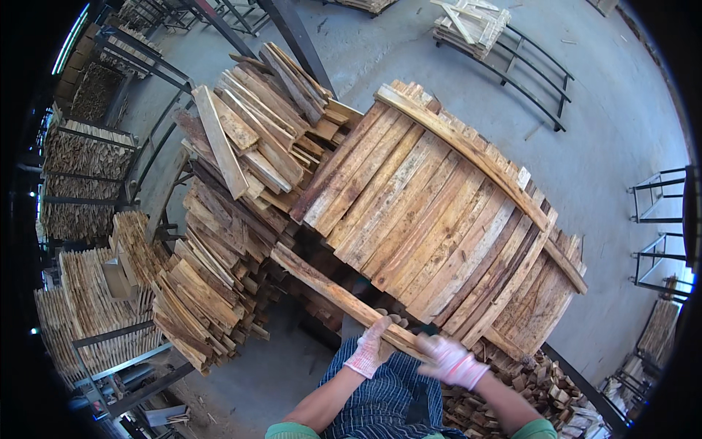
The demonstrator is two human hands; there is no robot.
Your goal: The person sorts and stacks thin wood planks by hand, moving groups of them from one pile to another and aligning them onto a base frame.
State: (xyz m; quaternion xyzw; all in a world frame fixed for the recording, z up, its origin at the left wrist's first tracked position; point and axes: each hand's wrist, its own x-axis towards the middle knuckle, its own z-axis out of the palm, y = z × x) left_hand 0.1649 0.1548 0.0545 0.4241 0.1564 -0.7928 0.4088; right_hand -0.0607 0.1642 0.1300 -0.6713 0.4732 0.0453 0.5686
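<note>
A long, narrow wooden board [329, 290] slants in front of me, its far end toward the left stack. My left hand [371, 350], in a white and pink knit glove, is closed around the board near its close end. At that close end is my right hand [455, 361], in a matching glove and slightly blurred, its fingers and thumb on either side of the wood. Just beyond my hands lies a broad row of boards [424, 219] set side by side. A long strip of wood [468, 150] crosses its far part, and a second strip [504, 285] lies along its right part.
Stacked rough boards [219, 256] rise on the left, some jutting out at angles. Short wood pieces [526, 395] are heaped below on the right. Metal racks [526, 77] stand on the grey floor [607, 124], and further board piles [95, 307] fill the far left.
</note>
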